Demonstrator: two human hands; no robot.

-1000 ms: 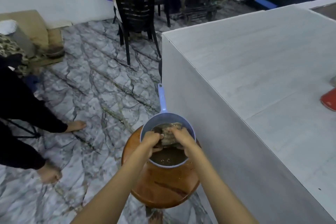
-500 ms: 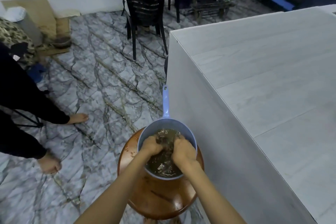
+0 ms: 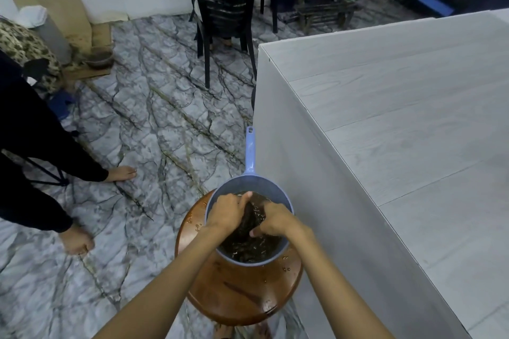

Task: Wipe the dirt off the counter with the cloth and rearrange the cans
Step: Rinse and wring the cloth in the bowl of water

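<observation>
A blue dipper (image 3: 249, 181) with a long handle stands on a round brown wooden stool (image 3: 237, 294), holding dark murky water. A dark wet cloth (image 3: 249, 219) sits in the water between my hands. My left hand (image 3: 228, 210) and my right hand (image 3: 276, 220) are both inside the dipper, closed on the cloth. The pale grey counter (image 3: 399, 124) rises right of the stool. No cans are in view.
Another person's legs and bare feet (image 3: 121, 173) stand on the marbled floor at the left. A black plastic chair (image 3: 223, 8) stands beyond the counter's far corner. Cardboard and a small bowl (image 3: 99, 59) lie by the far wall. Water drops dot the stool.
The cloth went from held above the water to pushed down into it. My view shifted left, so the red object on the counter's right edge left the frame.
</observation>
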